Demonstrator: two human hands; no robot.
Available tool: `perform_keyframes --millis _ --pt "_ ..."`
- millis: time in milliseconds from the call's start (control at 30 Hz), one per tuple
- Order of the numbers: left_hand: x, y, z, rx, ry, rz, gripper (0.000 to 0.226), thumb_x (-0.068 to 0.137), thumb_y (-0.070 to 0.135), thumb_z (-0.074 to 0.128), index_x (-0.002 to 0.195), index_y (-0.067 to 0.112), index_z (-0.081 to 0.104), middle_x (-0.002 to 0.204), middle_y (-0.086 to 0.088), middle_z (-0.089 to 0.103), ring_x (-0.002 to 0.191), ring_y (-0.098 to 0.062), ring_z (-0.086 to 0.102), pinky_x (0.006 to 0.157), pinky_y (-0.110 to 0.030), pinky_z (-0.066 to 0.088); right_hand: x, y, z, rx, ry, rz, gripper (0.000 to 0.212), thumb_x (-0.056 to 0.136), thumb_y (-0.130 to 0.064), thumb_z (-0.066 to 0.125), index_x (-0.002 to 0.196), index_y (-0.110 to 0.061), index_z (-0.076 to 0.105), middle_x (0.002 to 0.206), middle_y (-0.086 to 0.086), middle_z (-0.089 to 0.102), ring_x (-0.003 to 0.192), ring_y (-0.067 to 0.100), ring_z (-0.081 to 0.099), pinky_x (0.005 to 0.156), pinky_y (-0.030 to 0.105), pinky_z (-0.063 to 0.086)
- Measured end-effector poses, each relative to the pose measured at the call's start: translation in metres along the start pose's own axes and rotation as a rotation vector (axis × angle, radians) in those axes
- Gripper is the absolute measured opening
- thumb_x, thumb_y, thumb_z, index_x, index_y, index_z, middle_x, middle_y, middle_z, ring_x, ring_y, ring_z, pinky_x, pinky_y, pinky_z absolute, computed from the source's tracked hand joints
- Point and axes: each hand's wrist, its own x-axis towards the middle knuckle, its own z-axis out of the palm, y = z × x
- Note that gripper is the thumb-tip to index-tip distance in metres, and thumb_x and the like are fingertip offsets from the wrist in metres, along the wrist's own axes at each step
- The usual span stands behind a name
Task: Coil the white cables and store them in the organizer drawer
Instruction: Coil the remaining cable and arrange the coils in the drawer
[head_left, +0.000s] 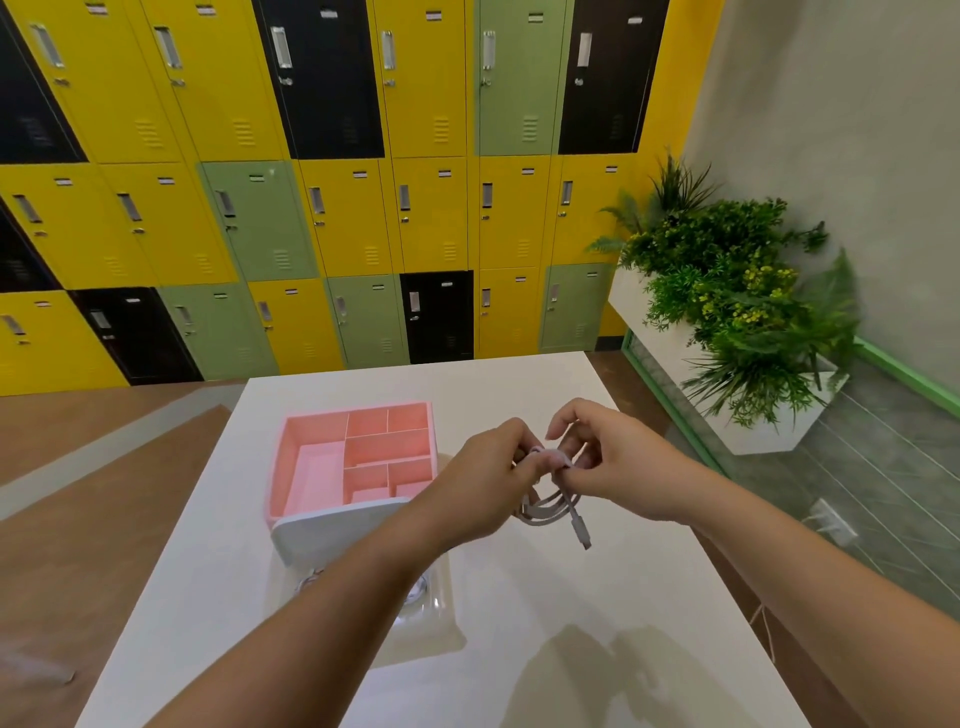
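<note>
A brown wooden floor ran along the left, and behind it stood a wall of lockers in yellow, green and black. A white table reached from the near edge toward the lockers. On its left half sat a pink organizer, open on top and split into several compartments. A clear drawer stood pulled out of its front toward the person, partly hidden by the left forearm. What lay inside was too blurred to tell.

Just right of the organizer, the left hand pinched the top of a coiled white cable with curled fingers. The coil was held above the table, its loops hanging below and a plug dangling at the bottom. The right hand pinched the same bunch from the other side, some of its fingers lifted. Further right, leafy green plants filled a white planter against a grey wall.
</note>
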Motion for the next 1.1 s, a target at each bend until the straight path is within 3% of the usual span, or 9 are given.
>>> perform_keyframes --millis 100,233,367,467,567,667,733,933,1100 --pt "-0.001 0.002 0.002 0.008 -0.011 -0.01 0.022 0.096 0.042 0.054 0.094 0.019 0.054 0.086 0.004 0.063 0.067 -0.003 0.06 0.056 -0.017 0.043 -0.005 0.001 0.004 -0.177 0.069 -0.064 0.023 0.085 -0.021 0.064 0.099 -0.03 0.048 0.086 -0.005 0.062 0.068 0.009 0.059 0.056 0.021 0.047" --pt "0.0 -0.001 0.002 -0.028 -0.081 -0.02 0.017 0.096 0.04 0.055 0.094 0.023 0.055 0.092 0.001 0.065 0.077 -0.012 0.068 0.072 -0.035 0.057 -0.008 0.004 0.012 -0.495 0.11 -0.198 0.018 0.089 -0.021 0.056 0.094 -0.025 0.038 0.074 -0.008 0.052 0.069 0.017 0.052 0.055 0.023 0.039" --pt "0.001 -0.002 0.0 -0.036 -0.1 -0.005 0.01 0.097 0.034 0.054 0.098 0.024 0.055 0.096 0.002 0.065 0.079 -0.012 0.07 0.074 -0.034 0.058 -0.008 0.006 0.016 -0.556 0.109 -0.233 0.016 0.092 -0.019 0.051 0.091 -0.022 0.035 0.072 -0.009 0.047 0.067 0.017 0.047 0.051 0.021 0.029" --pt "0.002 -0.003 0.001 0.006 -0.067 0.032 0.01 0.098 0.031 0.053 0.102 0.022 0.056 0.097 0.001 0.066 0.08 -0.011 0.069 0.068 -0.025 0.055 -0.006 0.008 0.016 -0.433 0.122 -0.199 0.017 0.093 -0.023 0.055 0.097 -0.024 0.038 0.076 -0.005 0.057 0.067 0.014 0.052 0.053 0.021 0.034" --pt "-0.001 -0.007 -0.002 -0.004 -0.027 0.035 0.005 0.098 0.029 0.054 0.099 0.024 0.056 0.093 0.005 0.064 0.079 -0.01 0.068 0.06 -0.016 0.048 -0.004 0.01 0.004 -0.06 0.03 -0.038 0.028 0.087 -0.033 0.067 0.107 -0.028 0.047 0.085 -0.003 0.062 0.071 0.014 0.059 0.061 0.023 0.045" --pt "-0.003 -0.009 -0.006 -0.074 -0.014 0.035 0.003 0.099 0.026 0.054 0.098 0.024 0.055 0.092 0.004 0.064 0.074 -0.01 0.07 0.062 -0.017 0.052 -0.002 0.021 -0.008 0.236 -0.063 0.108 0.019 0.095 -0.031 0.055 0.114 -0.026 0.057 0.101 0.0 0.065 0.083 0.016 0.066 0.072 0.029 0.053" --pt "-0.004 -0.009 -0.007 -0.1 -0.013 0.049 0.002 0.099 0.026 0.054 0.097 0.025 0.054 0.092 0.004 0.064 0.075 -0.01 0.07 0.064 -0.02 0.054 -0.002 0.028 -0.008 0.315 -0.106 0.156 0.02 0.1 -0.025 0.049 0.113 -0.02 0.063 0.102 0.002 0.067 0.085 0.016 0.065 0.076 0.03 0.052" --pt "-0.005 -0.005 -0.002 -0.052 -0.009 0.088 0.004 0.1 0.025 0.052 0.099 0.028 0.054 0.095 0.005 0.062 0.075 -0.01 0.066 0.056 -0.011 0.043 0.0 0.029 0.006 0.508 -0.235 0.218 0.02 0.097 -0.018 0.055 0.106 -0.011 0.07 0.1 0.01 0.07 0.086 0.017 0.06 0.078 0.029 0.048" --pt "-0.008 -0.003 -0.003 -0.073 -0.04 0.079 0.007 0.1 0.025 0.049 0.099 0.03 0.054 0.096 0.004 0.065 0.067 -0.004 0.067 0.054 -0.01 0.042 0.001 0.025 0.007 0.423 -0.269 0.154 0.013 0.097 -0.013 0.053 0.099 -0.011 0.066 0.09 0.006 0.067 0.081 0.015 0.06 0.077 0.026 0.051"
